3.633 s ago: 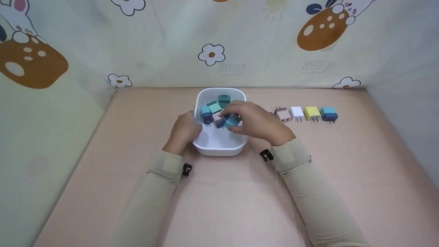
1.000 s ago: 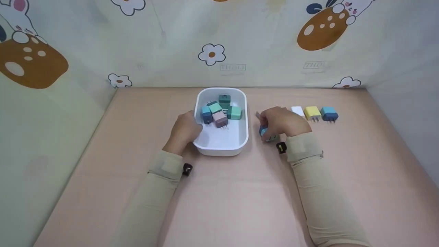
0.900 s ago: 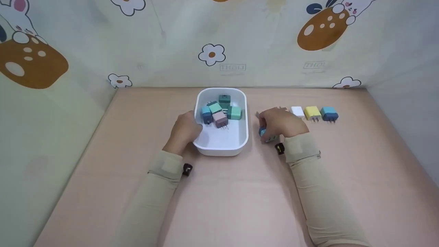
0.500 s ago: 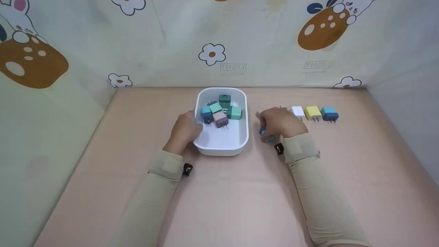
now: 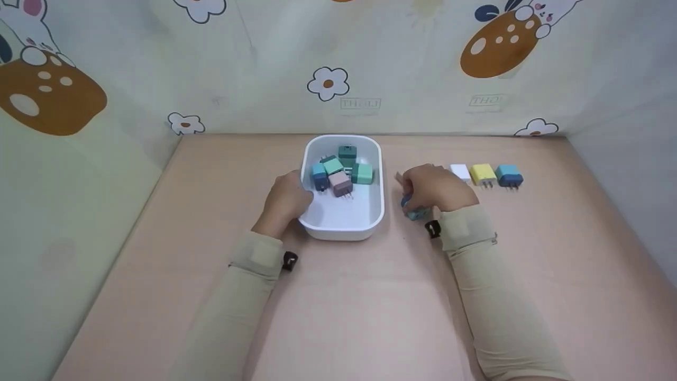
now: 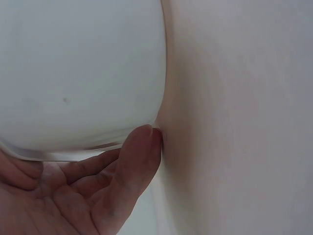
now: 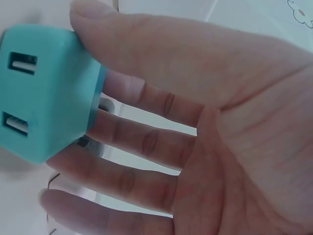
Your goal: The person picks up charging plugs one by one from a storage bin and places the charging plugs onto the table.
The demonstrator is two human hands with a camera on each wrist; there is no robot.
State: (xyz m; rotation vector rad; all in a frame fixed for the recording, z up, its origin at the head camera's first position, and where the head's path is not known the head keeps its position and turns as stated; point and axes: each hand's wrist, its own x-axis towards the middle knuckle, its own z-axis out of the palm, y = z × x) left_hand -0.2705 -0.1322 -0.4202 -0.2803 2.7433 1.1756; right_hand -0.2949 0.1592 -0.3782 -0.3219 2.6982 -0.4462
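In the head view my left hand [image 5: 286,203] grips the left side of a white plastic tub [image 5: 341,234]. The left wrist view has that hand [image 6: 115,188] with its thumb and fingers round the tub's edge [image 6: 83,68]. To the right of the tub, my right hand [image 5: 439,186] pinches a teal and dark blue USB wall charger [image 5: 417,214] low at the table. Its two USB ports face the right wrist camera, and the thumb lies over the charger [image 7: 44,93]. Inside the tub sit a dark green charger [image 5: 347,153], a mint one [image 5: 363,173], a mauve one [image 5: 340,183] and others.
On the table [image 5: 338,317] a white charger [image 5: 460,172], a yellow one [image 5: 483,174] and a teal and blue one [image 5: 509,175] stand in a row beyond my right hand, which covers the row's left part. A printed curtain [image 5: 264,63] rises behind the table.
My right hand has moved from inside the tub to the table on the right, carrying the teal and blue charger. During the last second it stays nearly still. The left hand keeps its grip.
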